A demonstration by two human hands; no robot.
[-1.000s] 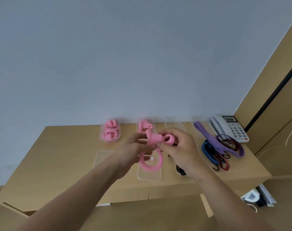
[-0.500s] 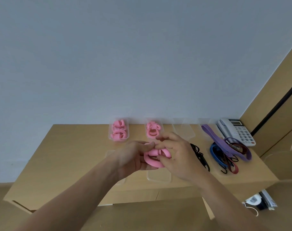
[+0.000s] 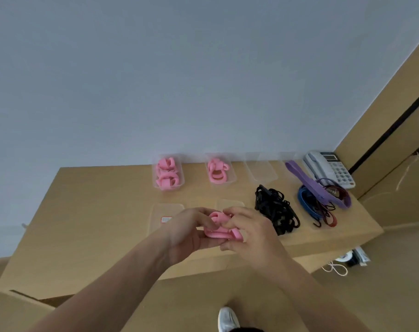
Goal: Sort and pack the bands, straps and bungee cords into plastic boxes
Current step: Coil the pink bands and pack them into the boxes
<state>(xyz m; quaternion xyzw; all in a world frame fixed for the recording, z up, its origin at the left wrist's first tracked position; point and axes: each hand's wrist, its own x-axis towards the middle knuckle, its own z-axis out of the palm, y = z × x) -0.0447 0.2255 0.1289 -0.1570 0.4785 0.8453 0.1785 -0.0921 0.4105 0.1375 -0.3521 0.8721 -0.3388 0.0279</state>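
Both hands hold one rolled pink band (image 3: pixel 218 228) above the front of the wooden table (image 3: pixel 96 219). My left hand (image 3: pixel 191 232) grips it from the left and my right hand (image 3: pixel 250 232) pinches it from the right. At the back, one clear plastic box (image 3: pixel 168 174) holds several pink bands. A second clear box (image 3: pixel 220 170) holds more pink bands. An empty clear box (image 3: pixel 261 169) stands to their right. A heap of black cords (image 3: pixel 275 209) lies right of my hands. Further right lie a purple strap (image 3: pixel 311 185), a blue band (image 3: pixel 303 200) and dark red bungee cords (image 3: pixel 328 215).
Two clear lids lie flat on the table, one lid (image 3: pixel 166 213) with a red label left of my hands and another lid (image 3: pixel 230 203) partly hidden behind them. A white desk phone (image 3: pixel 329 167) sits at the back right corner. A wooden cabinet (image 3: pixel 395 116) rises on the right.
The hanging pink loop has been folded into a compact roll between both hands. My hands have dropped lower toward the table front, and the view has tilted down, uncovering the black cords.
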